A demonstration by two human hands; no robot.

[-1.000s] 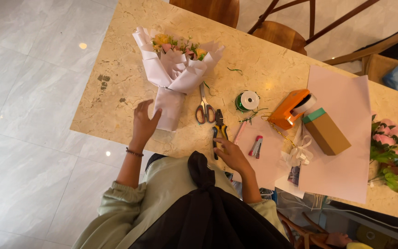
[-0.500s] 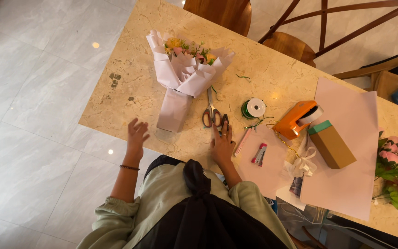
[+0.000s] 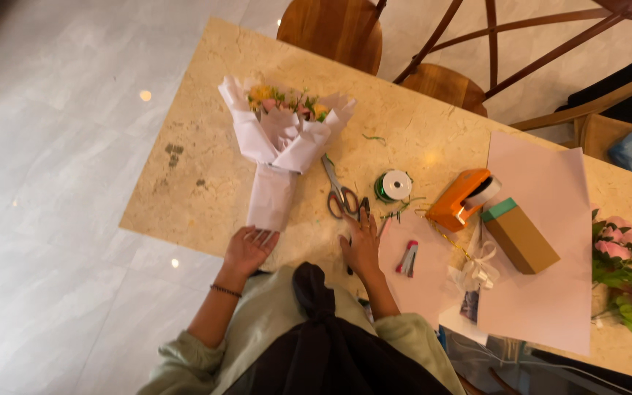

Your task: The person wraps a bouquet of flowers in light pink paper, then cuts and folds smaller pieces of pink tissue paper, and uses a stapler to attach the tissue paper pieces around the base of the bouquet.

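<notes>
A flower bouquet (image 3: 279,143) wrapped in pale pink paper lies on the beige stone table (image 3: 184,190), blooms pointing away from me. My left hand (image 3: 249,249) rests at the table's near edge, its spread fingertips touching the bottom of the wrap. To the right, my right hand (image 3: 361,245) lies flat with fingers apart, just below grey scissors (image 3: 338,194). It partly covers a dark slim tool (image 3: 363,212); I cannot make out what the tool is.
A spool of green ribbon (image 3: 393,185), an orange tape dispenser (image 3: 462,199), a brown box with a teal end (image 3: 521,235) and a small red-grey item (image 3: 408,257) lie on pink paper sheets (image 3: 543,183). Pink flowers (image 3: 619,271) lie far right. Wooden chairs (image 3: 330,29) stand beyond.
My left hand left the bouquet's stem, dropped to the table edge, then came back to the wrap's bottom. My right hand moved up from the edge towards the scissors.
</notes>
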